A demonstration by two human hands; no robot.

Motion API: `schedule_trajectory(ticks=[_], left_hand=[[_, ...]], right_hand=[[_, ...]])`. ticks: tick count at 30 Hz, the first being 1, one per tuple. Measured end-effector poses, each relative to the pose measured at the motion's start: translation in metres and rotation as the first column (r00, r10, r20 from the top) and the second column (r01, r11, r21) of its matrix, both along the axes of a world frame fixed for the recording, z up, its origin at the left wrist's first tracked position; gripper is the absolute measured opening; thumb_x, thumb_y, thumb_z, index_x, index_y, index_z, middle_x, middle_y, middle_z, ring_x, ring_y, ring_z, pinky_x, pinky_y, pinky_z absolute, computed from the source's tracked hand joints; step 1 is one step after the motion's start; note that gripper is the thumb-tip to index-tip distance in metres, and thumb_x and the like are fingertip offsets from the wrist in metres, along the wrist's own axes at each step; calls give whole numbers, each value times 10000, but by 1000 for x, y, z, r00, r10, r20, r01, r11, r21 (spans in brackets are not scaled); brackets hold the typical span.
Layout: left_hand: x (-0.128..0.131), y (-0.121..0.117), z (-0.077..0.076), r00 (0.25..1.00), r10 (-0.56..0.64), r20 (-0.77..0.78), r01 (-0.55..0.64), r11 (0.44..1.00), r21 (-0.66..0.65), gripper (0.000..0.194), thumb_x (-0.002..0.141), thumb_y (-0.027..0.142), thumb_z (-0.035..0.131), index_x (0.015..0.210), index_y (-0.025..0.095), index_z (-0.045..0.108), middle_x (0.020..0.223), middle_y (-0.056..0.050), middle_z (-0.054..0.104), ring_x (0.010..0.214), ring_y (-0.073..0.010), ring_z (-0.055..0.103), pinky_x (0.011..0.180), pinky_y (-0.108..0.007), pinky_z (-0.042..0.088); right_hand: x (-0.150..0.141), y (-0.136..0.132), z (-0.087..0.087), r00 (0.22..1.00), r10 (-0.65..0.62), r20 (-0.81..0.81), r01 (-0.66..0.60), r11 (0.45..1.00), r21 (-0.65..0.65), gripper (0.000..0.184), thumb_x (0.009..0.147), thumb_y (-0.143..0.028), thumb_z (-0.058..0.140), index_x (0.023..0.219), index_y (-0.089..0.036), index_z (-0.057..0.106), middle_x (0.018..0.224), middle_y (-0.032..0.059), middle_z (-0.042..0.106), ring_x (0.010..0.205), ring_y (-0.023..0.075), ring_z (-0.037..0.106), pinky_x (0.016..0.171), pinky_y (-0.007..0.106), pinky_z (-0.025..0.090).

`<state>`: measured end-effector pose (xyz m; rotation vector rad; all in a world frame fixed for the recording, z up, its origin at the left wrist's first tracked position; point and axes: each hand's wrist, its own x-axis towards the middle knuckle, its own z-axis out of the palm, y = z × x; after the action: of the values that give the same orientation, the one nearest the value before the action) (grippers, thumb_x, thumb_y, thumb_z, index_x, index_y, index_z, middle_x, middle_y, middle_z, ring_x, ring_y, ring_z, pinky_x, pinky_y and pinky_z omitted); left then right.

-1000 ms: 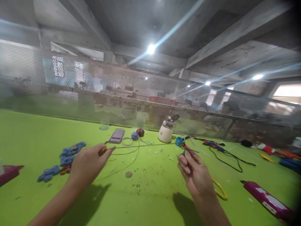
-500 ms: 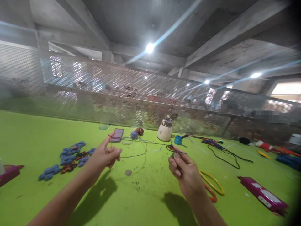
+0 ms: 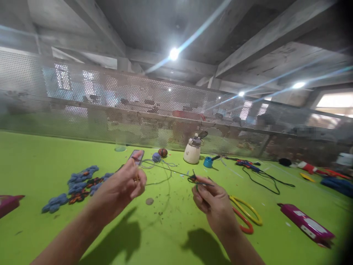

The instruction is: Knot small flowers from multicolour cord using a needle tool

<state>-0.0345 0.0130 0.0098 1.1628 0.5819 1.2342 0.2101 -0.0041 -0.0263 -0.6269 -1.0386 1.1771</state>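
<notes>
My left hand (image 3: 122, 189) is raised left of centre, its fingers curled with yarn looped round them; an orange strand crosses the fingers. A taut dark yarn strand (image 3: 179, 172) runs from near its fingertips toward my right hand. My right hand (image 3: 212, 200) pinches a small piece of dark yarn work (image 3: 193, 178) together with a thin tool that looks like a crochet hook; a bit of green shows at the fingers. The grip partly hides the tool. Behind the hands lie a blue yarn ball (image 3: 156, 157) and a dark-orange mottled ball (image 3: 163, 152).
Blue and orange crocheted pieces (image 3: 79, 184) lie left, by a phone (image 3: 137, 156). A white jar (image 3: 192, 151) and a blue tape-like holder (image 3: 208, 162) stand behind. Yellow-handled (image 3: 248, 209) scissors-like loops, a glue gun (image 3: 248, 165) and a magenta box (image 3: 306, 222) lie right.
My left hand has turned and its index finger has curled in from pointing outward. My right hand has shifted slightly left. The dark strand between them now slopes down toward the right.
</notes>
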Motion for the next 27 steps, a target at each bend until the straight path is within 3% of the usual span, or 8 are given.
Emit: schedule_trajectory(ticks=[2,6,10,14,17,20,23,27], left_hand=[[2,9,-11,929,148,-339,-145,989,35,420,758,283,685,1158,209,578,632,9,619,486,-113,451,497,-237,308],[-4,15,-31,726,269,-634,-225,963,151,231,696,302,712,532,155,644,382,37,469,412,-107,376,478,-254,239],[-7,-3,-25,978,-81,-193,77,997,-27,527,852,365,505,359,183,532,386,14,429,450,-117,410,561,-276,356],[3,-16,-6,939,-138,315,163,985,-54,223,876,279,520,776,197,702,486,42,454,482,-90,389,527,-220,348],[13,-10,-5,981,-129,144,138,989,-60,325,860,282,559,1184,263,569,611,37,578,439,-68,350,501,-221,318],[18,4,-18,929,-66,-364,38,996,-82,543,726,245,693,1242,215,525,587,42,591,421,-77,357,449,-216,243],[13,13,-30,742,4,-670,-23,1000,-20,180,709,303,683,765,134,705,438,47,493,420,-98,397,461,-240,236],[3,6,-32,895,-188,-404,147,981,-130,434,795,315,537,392,160,590,359,15,438,395,-97,343,471,-270,237]], right_hand=[[-1,-2,-2,999,9,40,-11,999,39,239,694,-286,789,927,-241,761,496,-33,454,434,49,339,403,169,164],[0,-4,-3,996,28,79,-34,996,83,237,696,-307,788,927,-261,767,512,-28,454,438,54,331,397,175,175],[-1,-3,-1,994,70,86,-78,993,94,220,713,-316,773,929,-278,766,495,-41,415,437,54,291,390,175,159],[-4,-5,-3,982,106,158,-131,980,151,178,773,-300,721,941,-261,766,487,-63,312,438,53,242,398,183,165],[-6,-9,-5,944,88,318,-170,956,240,184,825,-244,665,983,-258,757,508,-49,364,452,62,279,418,203,216],[-9,-12,-5,894,46,445,-198,932,302,229,850,-177,621,1017,-274,745,572,-24,461,502,78,346,455,215,273],[-10,-13,-2,872,23,490,-217,914,343,266,852,-139,602,1031,-284,737,605,-17,494,531,88,381,478,222,301],[-12,-16,3,834,-33,551,-220,895,388,251,856,-125,588,1009,-248,744,585,-16,506,528,99,405,496,238,325]])
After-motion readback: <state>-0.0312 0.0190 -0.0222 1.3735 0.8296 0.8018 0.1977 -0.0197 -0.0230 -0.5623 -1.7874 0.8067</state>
